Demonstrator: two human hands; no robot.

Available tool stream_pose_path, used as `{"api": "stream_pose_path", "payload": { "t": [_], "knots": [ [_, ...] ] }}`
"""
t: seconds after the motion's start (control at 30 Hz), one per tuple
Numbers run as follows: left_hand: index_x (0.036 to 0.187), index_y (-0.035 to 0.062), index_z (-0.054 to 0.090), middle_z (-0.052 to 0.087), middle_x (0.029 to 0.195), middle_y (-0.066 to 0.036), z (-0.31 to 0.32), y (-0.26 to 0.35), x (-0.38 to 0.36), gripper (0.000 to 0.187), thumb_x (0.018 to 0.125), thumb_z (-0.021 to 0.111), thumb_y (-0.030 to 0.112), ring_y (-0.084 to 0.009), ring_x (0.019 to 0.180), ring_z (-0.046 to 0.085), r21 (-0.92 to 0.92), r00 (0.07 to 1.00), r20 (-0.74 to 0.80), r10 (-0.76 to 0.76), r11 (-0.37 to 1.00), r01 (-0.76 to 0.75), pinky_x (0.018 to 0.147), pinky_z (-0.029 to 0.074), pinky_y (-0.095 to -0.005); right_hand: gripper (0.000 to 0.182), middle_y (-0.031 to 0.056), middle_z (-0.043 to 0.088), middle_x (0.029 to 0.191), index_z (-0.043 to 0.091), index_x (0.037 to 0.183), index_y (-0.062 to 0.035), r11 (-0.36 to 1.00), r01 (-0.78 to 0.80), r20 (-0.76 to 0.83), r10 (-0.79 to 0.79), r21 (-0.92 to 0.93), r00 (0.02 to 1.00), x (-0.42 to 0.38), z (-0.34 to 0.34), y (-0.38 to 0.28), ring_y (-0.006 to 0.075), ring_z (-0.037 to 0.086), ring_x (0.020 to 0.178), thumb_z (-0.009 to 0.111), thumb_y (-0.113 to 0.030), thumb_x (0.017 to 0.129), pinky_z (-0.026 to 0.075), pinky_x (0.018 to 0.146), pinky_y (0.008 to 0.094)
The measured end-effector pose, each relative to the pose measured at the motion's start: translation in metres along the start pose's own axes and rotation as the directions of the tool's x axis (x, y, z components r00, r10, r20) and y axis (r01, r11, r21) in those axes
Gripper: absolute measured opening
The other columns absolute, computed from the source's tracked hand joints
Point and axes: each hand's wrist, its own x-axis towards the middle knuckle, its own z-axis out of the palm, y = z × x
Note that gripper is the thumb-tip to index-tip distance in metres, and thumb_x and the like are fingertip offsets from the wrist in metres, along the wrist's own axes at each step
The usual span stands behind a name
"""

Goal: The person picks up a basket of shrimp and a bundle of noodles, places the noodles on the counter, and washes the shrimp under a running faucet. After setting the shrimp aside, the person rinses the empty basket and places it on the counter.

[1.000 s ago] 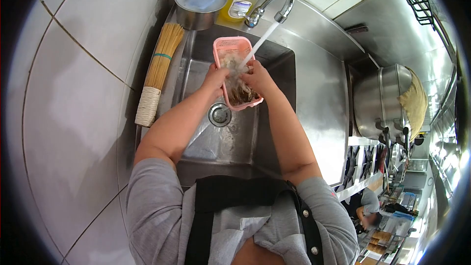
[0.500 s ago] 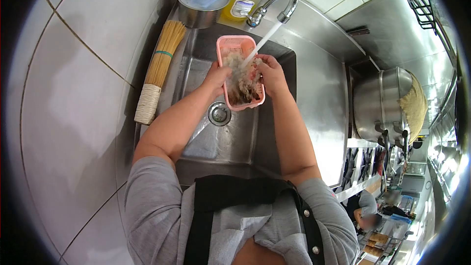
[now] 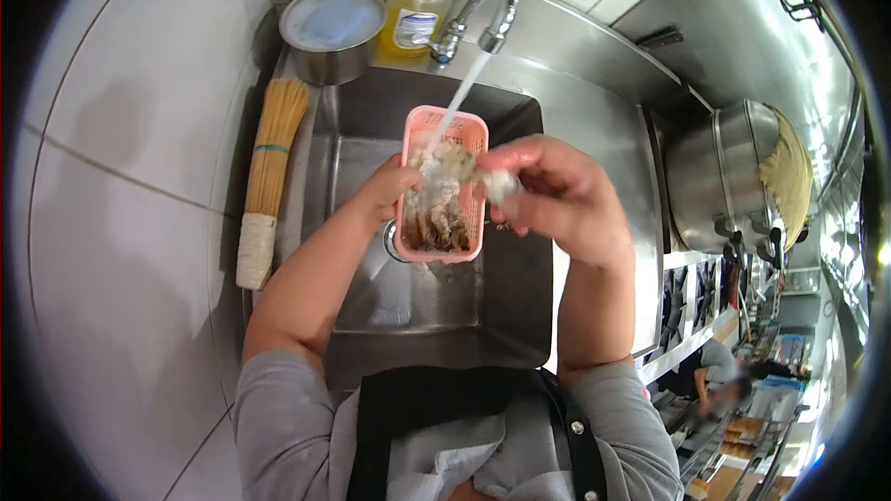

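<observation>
A: What has changed, working from the left?

B: The left hand (image 3: 394, 187) remains on the left rim of the pink perforated basket (image 3: 445, 115), thumb over the edge, grip closed; the fingers beneath cannot be seen. The basket is held over the steel sink (image 3: 506, 315), with wet pale and brown pieces (image 3: 438, 224), apparently seafood, inside. The right hand (image 3: 577, 211) has come up and out to the right, a pale piece (image 3: 502, 186) pinched between thumb and fingers. Blur prevents closer identification.

A: Bearing on the work?

B: In my judgement, one piece is now parted from the load, while the water stream (image 3: 465, 89) still falls on the rest.

A: Surroundings and obstructions, same order?

B: A bamboo whisk (image 3: 271, 162) beside the sink; a metal pot (image 3: 331, 65); a drain (image 3: 392, 243), partly covered by the basket; a soap pump bottle (image 3: 406, 14); a gooseneck faucet (image 3: 508, 11), running. The pale piece and fingertips mask part of the basket's right rim. Further right: a steel counter (image 3: 608, 121), a large stockpot (image 3: 707, 181) and, well apart, another person (image 3: 718, 364).
</observation>
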Motion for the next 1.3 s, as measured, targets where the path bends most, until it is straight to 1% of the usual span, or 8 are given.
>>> {"api": "stream_pose_path", "payload": {
  "t": [0.13,0.23,0.53,0.73,0.8,0.97,1.2,1.3],
  "knots": [
    [0.123,-0.0014,0.046,0.057,0.104,-0.012,0.011,0.005,-0.006,0.06,0.063,0.043,-0.006,-0.023,0.094,0.06,-0.006,0.987,-0.105,-0.119,0.993,0.119,0.084,0.05,-0.0353,0.026,0.0119,0.065,0.092,0.062,0.101,0.0042,0.905,0.423,0.238,-0.419,0.039,0.876,-0.027,0.009,-0.033,0.0193,0.061,0.082,0.064,0.002,0.075,0.048,0.072,0.0298],
    [0.125,-0.0014,0.045,0.057,0.109,-0.013,-0.003,-0.002,0.005,0.061,0.064,0.044,-0.005,-0.0225,0.099,0.058,0.009,0.993,-0.024,-0.119,0.993,0.119,0.087,0.049,-0.035,0.02,0.0216,0.064,0.08,0.063,0.093,0.0109,0.869,0.377,0.588,-0.495,0.32,0.64,-0.006,0.008,-0.055,0.0267,0.06,0.057,0.065,-0.004,0.079,0.049,0.05,0.0353],
    [0.127,-0.0028,0.043,0.056,0.112,-0.015,-0.001,0.002,-0.001,0.062,0.064,0.045,-0.001,-0.0238,0.103,0.057,-0.003,0.994,-0.021,-0.104,0.995,0.103,0.09,0.047,-0.035,0.012,0.0103,0.063,0.069,0.066,0.08,-0.0027,0.805,0.552,-0.19,-0.519,0.219,0.833,-0.058,0.066,-0.051,0.0151,0.055,0.055,0.073,-0.01,0.074,0.043,0.045,0.0227],
    [0.127,-0.0023,0.042,0.056,0.113,-0.015,-0.006,-0.002,0.001,0.061,0.066,0.046,-0.001,-0.025,0.102,0.058,-0.049,0.993,-0.004,-0.116,0.992,0.116,0.091,0.048,-0.0364,0.012,0.0139,0.064,0.071,0.065,0.084,0.0001,0.811,0.554,-0.04,-0.557,0.189,0.83,-0.06,0.065,-0.043,0.0197,0.057,0.056,0.068,-0.009,0.077,0.046,0.046,0.0263],
    [0.127,-0.0012,0.042,0.056,0.112,-0.016,-0.006,-0.002,0.002,0.06,0.068,0.045,-0.002,-0.0253,0.102,0.059,-0.065,0.993,0.013,-0.115,0.991,0.115,0.089,0.049,-0.0376,0.016,0.0226,0.064,0.081,0.06,0.096,0.0103,0.841,0.531,0.387,-0.526,0.106,0.757,-0.032,0.023,-0.055,0.0278,0.061,0.058,0.059,0.006,0.081,0.05,0.051,0.0331],
    [0.127,0.0007,0.042,0.057,0.111,-0.015,-0.017,-0.015,0.011,0.054,0.073,0.048,0.001,-0.0263,0.101,0.059,-0.127,0.992,0.11,-0.068,0.988,0.082,0.088,0.05,-0.0406,0.024,0.0147,0.061,0.093,0.057,0.101,0.0067,0.944,0.245,0.017,-0.248,-0.222,0.969,-0.018,0.018,-0.025,0.0185,0.061,0.074,0.059,0.0,0.078,0.05,0.057,0.0262],
    [0.124,0.0032,0.045,0.057,0.114,-0.013,-0.002,-0.007,0.001,0.047,0.087,0.057,0.029,-0.0229,0.102,0.059,-0.073,0.993,0.014,-0.119,0.99,0.12,0.086,0.052,-0.0383,0.029,0.0106,0.056,0.1,0.051,0.114,0.0017,0.997,-0.068,-0.199,0.073,0.032,0.977,0.039,-0.002,0.063,0.0168,0.057,0.095,0.049,-0.002,0.085,0.051,0.068,0.0296],
    [0.124,0.003,0.045,0.056,0.115,-0.013,-0.003,-0.01,0.004,0.045,0.089,0.055,0.03,-0.0237,0.102,0.059,-0.167,0.988,-0.066,-0.143,0.977,0.13,0.086,0.051,-0.0382,0.031,0.0158,0.06,0.101,0.048,0.117,0.0031,0.82,-0.094,-0.123,0.029,-0.565,0.992,0.05,-0.016,0.116,0.0243,0.061,0.09,0.045,-0.005,0.087,0.049,0.078,0.0344]
  ]
}}
